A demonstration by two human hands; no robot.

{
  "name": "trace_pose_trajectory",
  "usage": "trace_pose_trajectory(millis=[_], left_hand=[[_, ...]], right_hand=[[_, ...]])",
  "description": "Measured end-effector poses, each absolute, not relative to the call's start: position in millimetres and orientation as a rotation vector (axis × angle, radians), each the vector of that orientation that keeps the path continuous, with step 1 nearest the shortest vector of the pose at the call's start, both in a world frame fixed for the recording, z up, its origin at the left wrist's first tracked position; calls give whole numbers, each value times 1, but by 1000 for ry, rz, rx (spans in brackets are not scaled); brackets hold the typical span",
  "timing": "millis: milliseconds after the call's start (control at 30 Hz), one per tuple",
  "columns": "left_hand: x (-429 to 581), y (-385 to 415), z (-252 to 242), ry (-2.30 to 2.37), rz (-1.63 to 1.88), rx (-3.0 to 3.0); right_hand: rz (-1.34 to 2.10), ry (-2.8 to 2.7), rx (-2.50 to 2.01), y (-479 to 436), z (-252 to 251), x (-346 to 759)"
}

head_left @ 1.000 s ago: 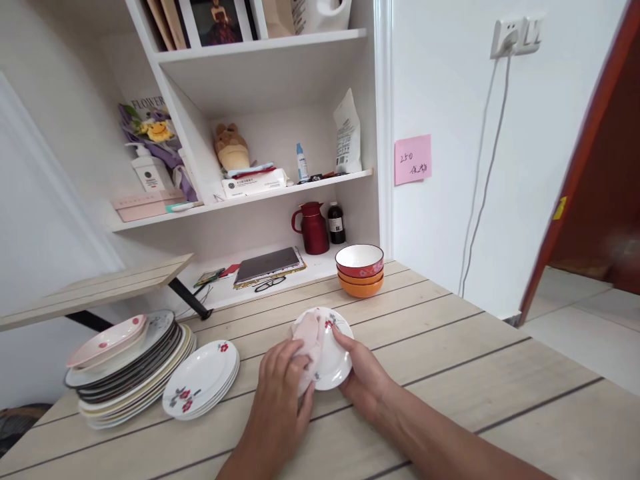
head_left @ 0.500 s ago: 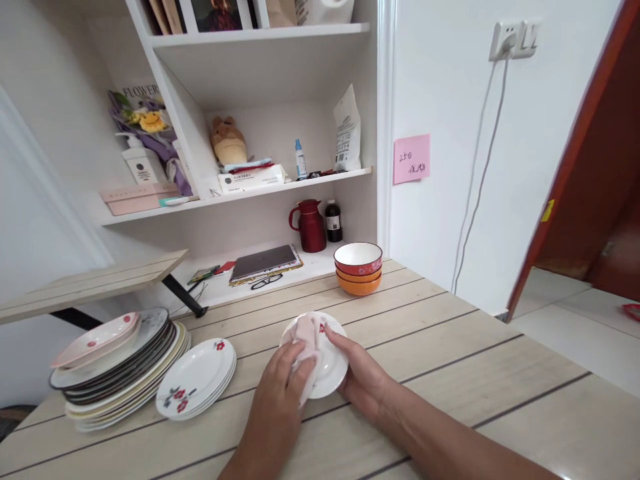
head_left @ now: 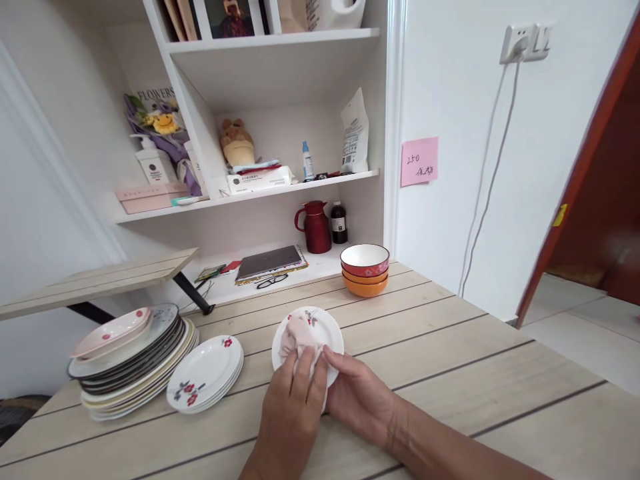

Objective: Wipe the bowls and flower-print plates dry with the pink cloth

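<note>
A small white plate [head_left: 327, 328] with red flowers near its rim is held just over the table, tilted a little towards me. My right hand [head_left: 357, 400] grips its right edge, thumb on top and the other fingers underneath. A pale pink cloth [head_left: 299, 335] lies bunched on the plate's face. My left hand [head_left: 295, 400] presses that cloth down, its fingers closed over the lower part. Left of my hands, a short stack of white flowered plates [head_left: 207, 370] rests on the table.
A tall stack of mixed plates [head_left: 145, 373] with a pink oval dish [head_left: 110, 335] on top stands at the left. Stacked bowls [head_left: 365, 280] sit at the table's back edge. Behind are a laptop [head_left: 269, 261], glasses [head_left: 273, 281] and a red jug [head_left: 317, 228]. A small raised shelf [head_left: 100, 280] overhangs the left.
The plate has turned in my right hand, its flowers shifting towards the top. My left hand and the cloth have moved across the plate towards its near side. The camera view has shifted slightly.
</note>
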State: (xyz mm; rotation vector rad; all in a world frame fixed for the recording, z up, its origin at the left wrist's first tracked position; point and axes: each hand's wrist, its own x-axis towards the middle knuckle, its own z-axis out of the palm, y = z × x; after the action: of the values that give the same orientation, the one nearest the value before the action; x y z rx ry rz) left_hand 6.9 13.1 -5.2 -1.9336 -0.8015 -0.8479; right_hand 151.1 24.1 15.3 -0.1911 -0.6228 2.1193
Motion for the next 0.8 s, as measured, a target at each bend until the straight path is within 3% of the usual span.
trace_pose_trajectory(millis=[233, 500, 800], left_hand=[[7, 13, -4, -754, -834, -2086], [0, 6, 11, -619, -815, -2272], [-3, 5, 4, -737, -845, -1998]], right_hand=[[1953, -602, -718, 32, 17, 156], [2056, -690, -867, 50, 22, 182], [2252, -682, -259, 35, 22, 172]])
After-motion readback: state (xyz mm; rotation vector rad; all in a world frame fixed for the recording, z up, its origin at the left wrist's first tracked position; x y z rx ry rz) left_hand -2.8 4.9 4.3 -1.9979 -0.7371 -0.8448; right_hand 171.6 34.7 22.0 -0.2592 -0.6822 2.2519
